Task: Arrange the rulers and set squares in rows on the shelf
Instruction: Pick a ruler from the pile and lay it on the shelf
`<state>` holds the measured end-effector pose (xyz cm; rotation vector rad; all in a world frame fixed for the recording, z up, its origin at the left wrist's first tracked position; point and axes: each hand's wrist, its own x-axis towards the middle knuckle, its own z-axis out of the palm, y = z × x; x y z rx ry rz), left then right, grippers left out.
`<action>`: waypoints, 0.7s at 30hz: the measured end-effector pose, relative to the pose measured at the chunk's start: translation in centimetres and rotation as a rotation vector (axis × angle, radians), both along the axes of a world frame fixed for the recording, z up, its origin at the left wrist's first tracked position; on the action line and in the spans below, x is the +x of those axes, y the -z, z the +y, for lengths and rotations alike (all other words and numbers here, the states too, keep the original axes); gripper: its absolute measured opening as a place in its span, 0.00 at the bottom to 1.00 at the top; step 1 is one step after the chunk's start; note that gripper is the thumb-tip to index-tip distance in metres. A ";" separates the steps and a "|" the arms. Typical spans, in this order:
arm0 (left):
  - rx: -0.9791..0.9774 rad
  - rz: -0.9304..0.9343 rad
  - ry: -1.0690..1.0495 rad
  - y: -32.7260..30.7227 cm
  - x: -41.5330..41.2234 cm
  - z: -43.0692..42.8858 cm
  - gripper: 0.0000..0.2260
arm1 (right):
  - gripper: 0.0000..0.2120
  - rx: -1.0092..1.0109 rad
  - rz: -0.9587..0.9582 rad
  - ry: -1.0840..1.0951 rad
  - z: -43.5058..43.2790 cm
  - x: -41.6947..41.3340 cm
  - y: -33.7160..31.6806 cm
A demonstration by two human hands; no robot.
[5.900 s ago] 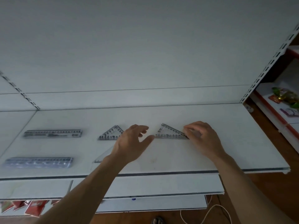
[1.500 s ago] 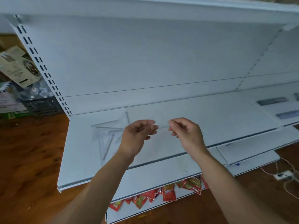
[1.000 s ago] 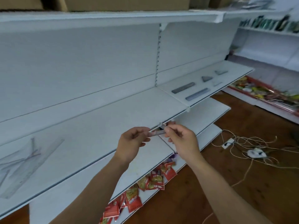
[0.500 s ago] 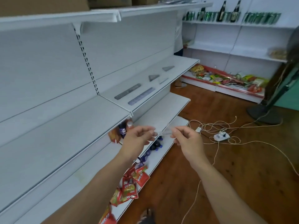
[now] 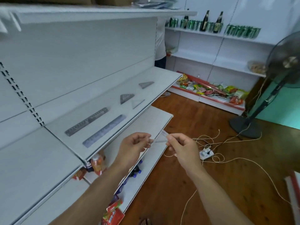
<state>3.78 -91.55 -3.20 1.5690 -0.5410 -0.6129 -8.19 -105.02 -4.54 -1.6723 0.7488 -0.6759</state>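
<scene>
Both hands are raised side by side in front of the body, each pinching one end of a thin clear piece [image 5: 159, 139] of plastic. Whether it is a ruler or a set square cannot be told from its blurred edge. The left hand [image 5: 133, 147] has its fingers curled in, thumb and forefinger closed on the left end. The right hand [image 5: 179, 147] nips the right end the same way, its other fingers folded. The forearms come up from the bottom edge and the backs of the hands face the camera.

Below the left arm, red snack packets [image 5: 113, 214] and dark bottles [image 5: 136, 170] sit on lower shelves. Beyond the hands, to the left, the white shelf [image 5: 155, 78] carries two rulers lying lengthwise, the back ruler [image 5: 86, 121] and the front ruler [image 5: 104, 131], side by side and apart. Further along it lie three set squares: a grey one [image 5: 126, 98], a clear one [image 5: 137, 103] just in front of it, and a far one [image 5: 146, 84].

On the wooden floor to the right lie a white power strip [image 5: 206, 153] and loose cords [image 5: 227, 159]. A standing fan [image 5: 276, 88] is further off, with cans [image 5: 241, 32] on the far wall shelves.
</scene>
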 end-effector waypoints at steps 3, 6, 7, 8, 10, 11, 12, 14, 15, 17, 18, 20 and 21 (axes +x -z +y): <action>0.017 -0.034 0.004 0.0 3.9 -4.5 0.05 | 0.04 -0.013 0.012 -0.027 -4.7 3.5 -0.7; 0.017 -0.097 -0.004 0.1 7.2 -8.1 0.06 | 0.04 -0.023 -0.002 -0.045 -8.6 6.6 -0.6; 0.030 -0.122 -0.009 0.2 7.9 -8.9 0.06 | 0.04 -0.012 0.002 -0.051 -9.6 7.5 -0.3; 0.037 -0.135 -0.019 0.3 8.7 -9.7 0.06 | 0.04 0.002 0.011 -0.062 -10.7 8.7 -0.1; 0.066 -0.170 -0.038 0.6 9.5 -10.2 0.06 | 0.05 0.026 0.009 -0.085 -11.9 10.2 0.1; 0.103 -0.207 -0.062 0.7 10.2 -10.6 0.07 | 0.05 0.044 -0.006 -0.107 -12.8 11.4 0.2; 0.147 -0.254 -0.092 0.9 10.9 -11.0 0.08 | 0.05 0.050 -0.016 -0.133 -13.6 12.6 0.3; 0.229 -0.367 -0.173 1.1 12.4 -11.7 0.10 | 0.05 0.043 -0.019 -0.205 -15.1 15.2 0.5; 0.267 -0.425 -0.220 1.2 13.1 -12.1 0.11 | 0.04 0.045 -0.018 -0.249 -15.8 16.5 0.5; 0.335 -0.501 -0.314 1.6 14.4 -12.9 0.11 | 0.04 0.049 -0.020 -0.353 -17.4 19.1 0.7; 0.363 -0.515 -0.361 1.7 15.0 -13.3 0.11 | 0.05 0.036 -0.027 -0.418 -18.3 20.3 0.8; 0.437 -0.546 -0.450 2.1 16.1 -14.0 0.11 | 0.07 -0.016 -0.019 -0.551 -20.2 22.9 0.8; 0.479 -0.566 -0.495 2.2 16.6 -14.3 0.11 | 0.07 -0.058 -0.002 -0.615 -21.2 24.2 0.9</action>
